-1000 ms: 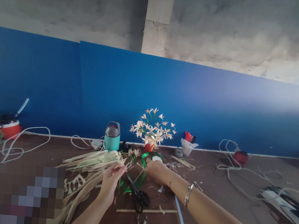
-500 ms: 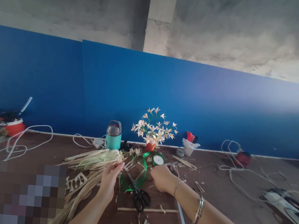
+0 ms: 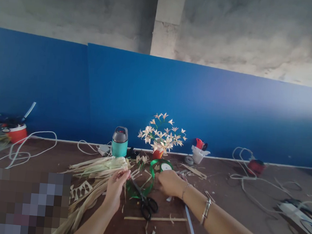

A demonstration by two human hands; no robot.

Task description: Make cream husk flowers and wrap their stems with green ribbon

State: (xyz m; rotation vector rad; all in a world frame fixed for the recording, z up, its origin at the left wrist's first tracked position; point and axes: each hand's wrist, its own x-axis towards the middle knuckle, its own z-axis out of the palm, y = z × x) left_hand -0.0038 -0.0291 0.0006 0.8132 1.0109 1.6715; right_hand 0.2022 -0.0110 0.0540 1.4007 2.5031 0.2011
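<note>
My left hand (image 3: 116,186) is closed in a pinch beside the tied end of a bundle of pale dried husk strips (image 3: 97,168). What lies between its fingertips is too small to make out. My right hand (image 3: 168,183) is curled, its knuckles up and its fingertips mostly hidden, just in front of a spool of green ribbon (image 3: 166,166). Loose ribbon (image 3: 151,173) loops down between my hands. Black-handled scissors (image 3: 148,206) lie over it, blades pointing away to the left. Several small pale flowers (image 3: 142,159) lie beyond my hands.
Pale artificial flowers (image 3: 162,134) stand in a red pot (image 3: 157,154) at the back. A teal flask (image 3: 119,146), a white cup (image 3: 197,155) and a tape roll (image 3: 188,160) stand near the blue partition (image 3: 136,93). White cables (image 3: 244,186) spread on the right; a thin stick (image 3: 155,218) lies in front.
My right hand has shifted slightly away from me, nearer the ribbon spool, covering more of it. My left hand keeps its pinch. The whole view has moved a little.
</note>
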